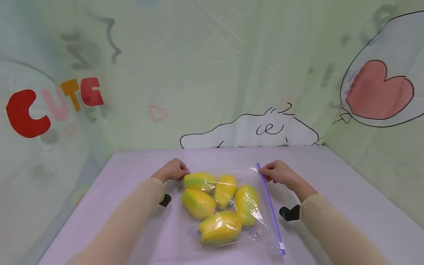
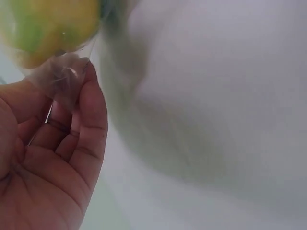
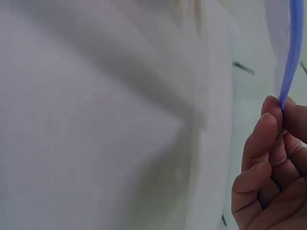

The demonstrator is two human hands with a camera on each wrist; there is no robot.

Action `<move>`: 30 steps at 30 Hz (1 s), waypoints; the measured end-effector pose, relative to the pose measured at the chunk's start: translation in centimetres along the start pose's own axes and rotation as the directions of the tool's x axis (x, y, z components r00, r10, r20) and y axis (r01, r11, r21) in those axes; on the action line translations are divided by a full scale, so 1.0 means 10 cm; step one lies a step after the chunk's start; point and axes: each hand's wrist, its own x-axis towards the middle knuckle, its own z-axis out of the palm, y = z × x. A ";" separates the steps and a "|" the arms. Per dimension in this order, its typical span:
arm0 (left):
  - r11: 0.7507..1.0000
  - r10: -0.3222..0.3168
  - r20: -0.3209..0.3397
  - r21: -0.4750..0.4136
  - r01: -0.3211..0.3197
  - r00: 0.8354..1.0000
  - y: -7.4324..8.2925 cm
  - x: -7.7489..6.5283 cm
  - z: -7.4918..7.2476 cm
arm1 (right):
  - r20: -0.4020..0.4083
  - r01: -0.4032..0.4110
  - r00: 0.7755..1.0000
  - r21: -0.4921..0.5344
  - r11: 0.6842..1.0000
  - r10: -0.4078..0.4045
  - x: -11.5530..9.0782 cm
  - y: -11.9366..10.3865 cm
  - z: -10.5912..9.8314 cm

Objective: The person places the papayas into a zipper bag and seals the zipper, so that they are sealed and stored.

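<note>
A clear zip bag (image 1: 195,239) lies on the table with several yellow-green mangoes (image 1: 221,227) inside it. Its blue zip strip (image 1: 272,211) runs down the right side, with a white slider (image 1: 281,246) at the near end. At the bag's far left corner my left hand (image 1: 172,170) pinches the clear plastic, seen bunched between thumb and fingers in the left wrist view, close by a mango (image 2: 57,28). My right hand (image 1: 278,172) pinches the far end of the blue strip (image 3: 290,57) between thumb and forefinger, its other fingers loosely curled.
The pale table (image 1: 132,162) reaches back to a light green curtain (image 1: 212,73) with printed drawings and letters, which also hangs along both sides. Dark wrist mounts (image 1: 290,213) stick out from the sleeves near the tabletop.
</note>
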 end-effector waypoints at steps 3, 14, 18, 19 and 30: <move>0.999 -0.020 -0.019 -0.040 0.020 1.000 0.10 0.04 0.08 | -0.012 0.005 1.000 0.002 1.000 -0.005 -0.01 0.08 -0.07; 0.999 -0.041 -0.077 -0.037 0.038 0.996 0.05 0.04 0.11 | -0.017 0.010 1.000 0.019 1.000 -0.009 0.01 0.12 -0.05; 1.000 -0.006 -0.095 0.017 0.007 0.995 0.05 -0.02 0.05 | -0.028 0.038 0.999 -0.038 0.999 -0.039 -0.06 0.14 -0.13; 0.999 -0.002 -0.100 0.032 0.005 0.995 0.07 -0.04 0.03 | -0.039 0.055 0.998 -0.070 0.996 -0.057 -0.08 0.15 -0.16; 0.906 0.124 -0.177 0.422 -0.039 0.976 0.22 -0.48 -0.18 | -0.139 0.167 0.948 -0.548 0.819 -0.286 -0.42 0.23 -0.68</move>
